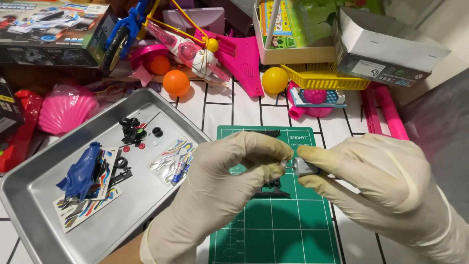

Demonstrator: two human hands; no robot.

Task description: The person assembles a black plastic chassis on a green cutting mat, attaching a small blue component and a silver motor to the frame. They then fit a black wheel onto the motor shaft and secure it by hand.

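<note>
Left edge: shallow brushed-metal tray point(49, 215) on the white tiled table point(220, 105). It carries a blue plastic toy-car body shell point(80, 172) lying on a colourful sticker sheet point(73, 210), a cluster of small black wheels and gears point(133, 131), and a clear bag of stickers with a small tube point(172, 159).

Centre: green cutting mat point(273, 230). Above it, the left hand point(229, 171), in a cream latex glove, has thumb and forefinger pinched shut at the tip of the motor's thin shaft; whether a tiny part sits between them cannot be told.

Right: the right hand point(386, 181), likewise gloved, is closed on a small silver cylindrical electric motor point(303, 167), held level just above the mat, shaft pointing left.

Risks, as judged:
- Loose glove latex may slip, so the motor or any tiny part could fall and roll into the toy clutter behind the mat.
- Off-axis push could bend the shaft.
- Black frame piece point(271, 188) lies directly beneath; a drop could knock it.
</note>
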